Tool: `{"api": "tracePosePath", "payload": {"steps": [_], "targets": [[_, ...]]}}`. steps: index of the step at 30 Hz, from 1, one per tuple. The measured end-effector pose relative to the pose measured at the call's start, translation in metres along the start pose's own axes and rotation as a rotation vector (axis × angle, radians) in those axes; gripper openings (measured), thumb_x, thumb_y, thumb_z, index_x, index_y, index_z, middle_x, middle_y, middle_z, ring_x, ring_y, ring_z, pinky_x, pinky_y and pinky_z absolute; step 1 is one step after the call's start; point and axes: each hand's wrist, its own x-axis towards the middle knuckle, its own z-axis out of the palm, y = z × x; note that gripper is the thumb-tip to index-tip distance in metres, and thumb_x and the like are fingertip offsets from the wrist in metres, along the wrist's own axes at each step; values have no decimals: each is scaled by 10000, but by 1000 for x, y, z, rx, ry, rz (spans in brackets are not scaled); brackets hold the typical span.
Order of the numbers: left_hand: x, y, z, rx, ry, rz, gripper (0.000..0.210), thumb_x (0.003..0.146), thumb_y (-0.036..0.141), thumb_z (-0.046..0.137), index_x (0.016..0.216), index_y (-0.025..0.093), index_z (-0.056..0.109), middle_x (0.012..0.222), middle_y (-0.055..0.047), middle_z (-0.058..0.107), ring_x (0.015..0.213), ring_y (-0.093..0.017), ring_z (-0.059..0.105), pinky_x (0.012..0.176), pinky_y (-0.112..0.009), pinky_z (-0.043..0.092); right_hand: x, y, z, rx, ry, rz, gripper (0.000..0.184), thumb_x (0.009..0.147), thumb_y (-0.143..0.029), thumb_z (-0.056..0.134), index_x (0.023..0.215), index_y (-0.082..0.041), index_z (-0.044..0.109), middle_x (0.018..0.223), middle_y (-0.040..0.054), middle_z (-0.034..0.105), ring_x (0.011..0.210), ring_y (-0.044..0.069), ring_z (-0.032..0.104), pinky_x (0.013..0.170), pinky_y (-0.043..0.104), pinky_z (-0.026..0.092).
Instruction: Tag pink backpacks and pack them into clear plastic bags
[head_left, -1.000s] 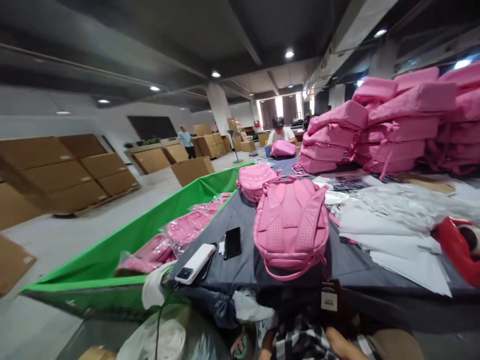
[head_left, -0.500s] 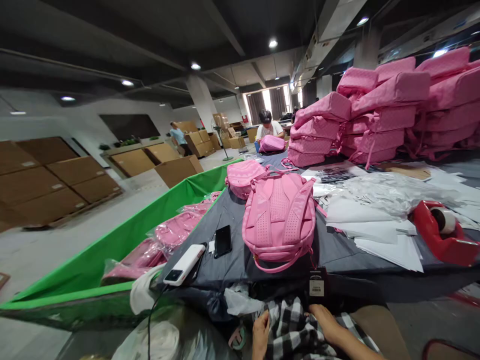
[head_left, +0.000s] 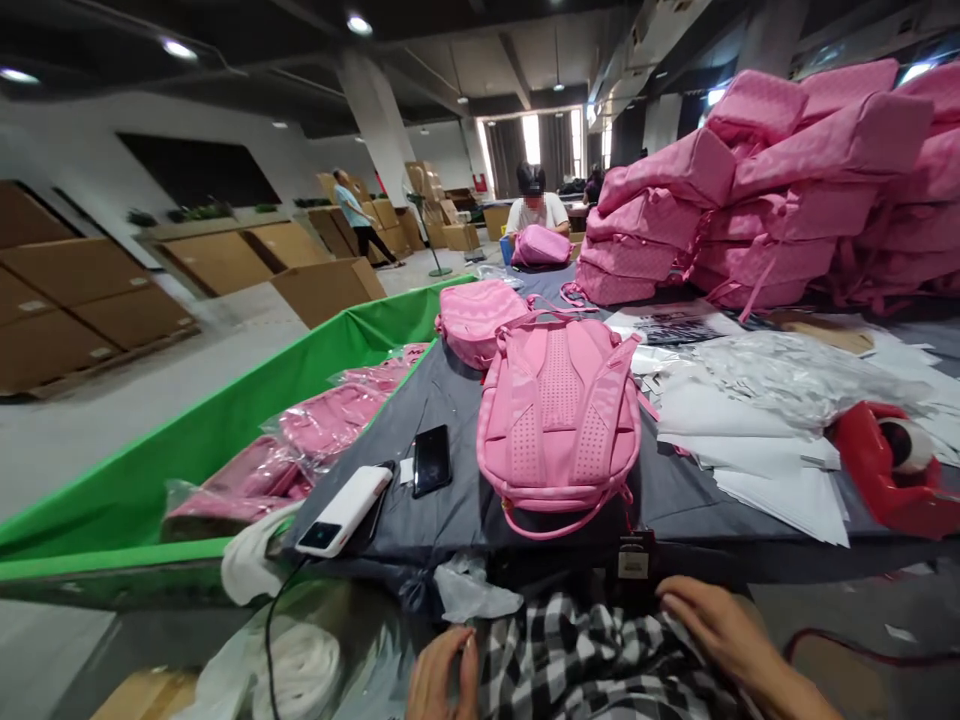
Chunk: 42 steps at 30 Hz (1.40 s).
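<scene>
While the left hand (head_left: 444,675) and right hand (head_left: 709,615) sit unclenched, the pink backpack (head_left: 561,400) beyond them lies straps (head_left: 527,400) upward, its long axis pointing away.

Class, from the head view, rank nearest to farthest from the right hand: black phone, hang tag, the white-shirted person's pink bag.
1. Hang tag, ahead-left of the right hand.
2. Black phone, left of the strapped backpack.
3. Pink bag, far ahead.

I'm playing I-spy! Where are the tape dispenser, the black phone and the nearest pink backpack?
Tape dispenser (head_left: 870,475), head view: red body.
Black phone (head_left: 432,461), head view: mid-screen.
Nearest pink backpack (head_left: 561,395), head view: perforated back panel.
</scene>
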Motion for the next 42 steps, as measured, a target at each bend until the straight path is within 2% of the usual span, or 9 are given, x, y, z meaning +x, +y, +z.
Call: {"api": "tracePosePath", "payload": {"steps": [3,6,9,12,16,21,28,32,42], "targets": [[31,37,18,79,-163,273,382,969,284,546,1346,304,600,1257,-52,715,1152,-260,686,952,-422,580,-7,14,-79,40,279,127,438,922,-623,484,891,-267,737,855,67,770,788,263,737,753,320,599],[60,72,64,111,-280,435,565,1010,303,486,1565,254,392,1600,-120,440,1524,-316,334,1168,-527,411,-1,46,-142,-161,495,170,514,843,-715,524,828,-250,743,855,78,775,782,269,729,753,348,597],[83,83,108,144,-323,495,648,1013,370,500,1614,239,297,1692,-126,258,1595,-339,54,1234,-605,253,9,84,-179,-284,572,142,607,779,-804,523,852,-248,756,924,94,780,820,284,725,786,401,584],[104,75,131,170,-359,495,669,1002,367,528,1617,268,285,1710,-104,209,1598,-325,8,1250,-606,206,15,115,-198,-291,552,174,723,667,-918,538,782,-237,750,867,109,767,813,303,715,809,447,563],[130,58,139,164,-384,500,625,1017,325,495,1610,268,305,1699,-91,253,1600,-289,60,1253,-559,240,19,137,-209,-238,565,268,830,487,-987,597,732,-205,731,796,127,743,707,284,679,677,418,546],[142,56,140,198,-324,483,540,1021,346,484,1550,253,434,1606,-110,438,1549,-297,257,1213,-540,282,27,148,-211,-206,521,258,819,492,-1001,582,649,-205,690,635,85,682,567,215,599,542,341,479],[140,84,117,286,-240,482,432,1027,388,493,1403,207,606,1377,-117,668,1241,-278,570,1074,-453,348,30,128,-224,-296,525,115,771,618,-996,506,686,-251,695,777,85,698,733,252,646,719,394,521],[144,86,100,262,-189,556,350,1037,355,468,1277,218,683,1199,-86,746,1127,-253,608,1101,-456,315,25,107,-228,-388,525,-29,702,760,-921,463,737,-253,677,867,102,697,852,266,658,838,414,514],[134,86,79,163,-242,519,323,1026,402,482,1178,188,669,1109,-92,701,1068,-262,598,989,-416,449,31,120,-205,-310,525,145,838,623,-1009,420,696,-212,667,722,124,704,650,255,651,611,383,528]]}}
